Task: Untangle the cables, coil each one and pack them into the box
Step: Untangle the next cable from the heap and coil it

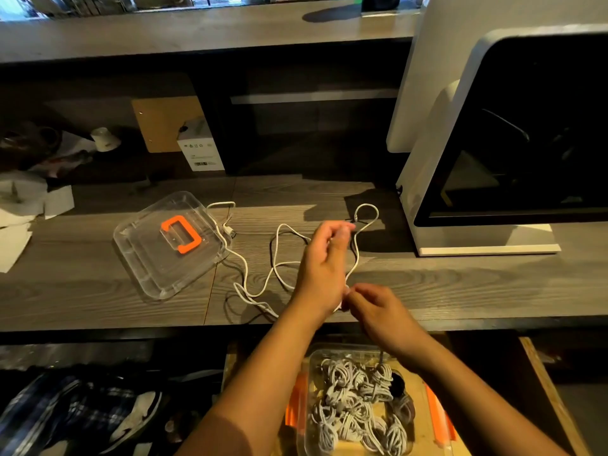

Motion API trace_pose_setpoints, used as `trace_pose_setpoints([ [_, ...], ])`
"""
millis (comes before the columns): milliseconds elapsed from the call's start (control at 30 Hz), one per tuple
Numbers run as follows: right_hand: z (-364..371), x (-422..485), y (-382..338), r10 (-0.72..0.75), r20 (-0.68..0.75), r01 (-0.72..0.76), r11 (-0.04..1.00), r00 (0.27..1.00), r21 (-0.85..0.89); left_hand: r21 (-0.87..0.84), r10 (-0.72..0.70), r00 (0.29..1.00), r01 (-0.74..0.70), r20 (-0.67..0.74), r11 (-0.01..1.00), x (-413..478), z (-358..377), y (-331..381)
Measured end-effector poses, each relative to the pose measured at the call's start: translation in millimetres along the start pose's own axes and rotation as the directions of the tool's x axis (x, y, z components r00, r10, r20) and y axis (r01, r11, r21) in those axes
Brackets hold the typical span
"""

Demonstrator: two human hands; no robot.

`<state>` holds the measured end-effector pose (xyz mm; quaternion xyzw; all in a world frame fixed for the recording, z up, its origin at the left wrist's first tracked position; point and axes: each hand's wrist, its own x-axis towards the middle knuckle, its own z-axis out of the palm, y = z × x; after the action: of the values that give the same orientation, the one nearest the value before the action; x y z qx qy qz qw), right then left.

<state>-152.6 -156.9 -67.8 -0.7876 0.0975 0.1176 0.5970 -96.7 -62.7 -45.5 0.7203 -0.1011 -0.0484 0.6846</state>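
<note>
- The left hand is lifted just right of centre, fingers curled with the tips pinched together on the white cable, probably to raise a run of it clear of its own loops.
- The right hand sits at about 5 o'clock from the left one, near the table edge. Its fingertips nip the same cable close to the left wrist, which looks like anchoring one point while the other hand draws out slack.
- The cable itself is thin, round and limp. It sprawls over the wood-grain table in loose crossing loops toward 9 o'clock, and one small loop stands up at 1 o'clock from the hands.
- Its plug end lies by the edge of the lid. A strand seems to pass the lid's corner, though whether it runs under cannot be told.
- The lid is clear, glossy plastic, a rounded rectangle with an orange handle, parked flat at 9 o'clock, out of the working space.
- The box waits open at 6 o'clock, below the table edge and under the forearms, an easy drop for each finished coil.
- Inside it, pale coiled cables lie bundled thick, so the packing looks well advanced and this one is not yet coiled.
- A white-cased machine stands at 3 o'clock.
</note>
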Motion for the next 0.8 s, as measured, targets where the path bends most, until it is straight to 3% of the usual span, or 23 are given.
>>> trace_pose_setpoints([
  [33, 0, 0, -1, -0.018, 0.016, 0.018, 0.999, 1.000, -0.041, 0.186, 0.070, 0.997, -0.076, 0.040, 0.980, 3, 0, -3],
  [100, -5, 3, -5, -0.014, 0.061, 0.019, 0.996, 0.998, -0.087, 0.513, 0.155, 0.980, -0.196, 0.122, 0.836, 10, -5, -12],
  [200, -22, 5, -12, 0.023, 0.160, 0.012, 0.978, 0.987, -0.210, 0.764, 0.127, 0.974, -0.225, 0.186, 0.605, 21, -20, -21],
  [367, -47, 13, -30, 0.111, 0.220, 0.032, 0.830, 0.969, -0.557, 0.853, 0.005, 0.960, -0.251, 0.279, 0.458, 23, -25, -28],
  [533, -72, 17, -33, 0.073, 0.077, -0.010, 0.790, 0.994, -0.613, 0.866, -0.212, 0.931, -0.169, 0.298, 0.471, 23, -39, -30],
  [667, -81, 23, -33, -0.019, 0.034, 0.038, 0.699, 0.999, -0.714, 0.932, -0.250, 0.916, -0.247, 0.314, 0.265, 18, -34, -28],
  [800, -82, 26, -29, -0.186, -0.039, 0.103, 0.695, 0.982, -0.712, 0.918, -0.341, 0.879, -0.219, 0.332, 0.331, 16, -30, -29],
])
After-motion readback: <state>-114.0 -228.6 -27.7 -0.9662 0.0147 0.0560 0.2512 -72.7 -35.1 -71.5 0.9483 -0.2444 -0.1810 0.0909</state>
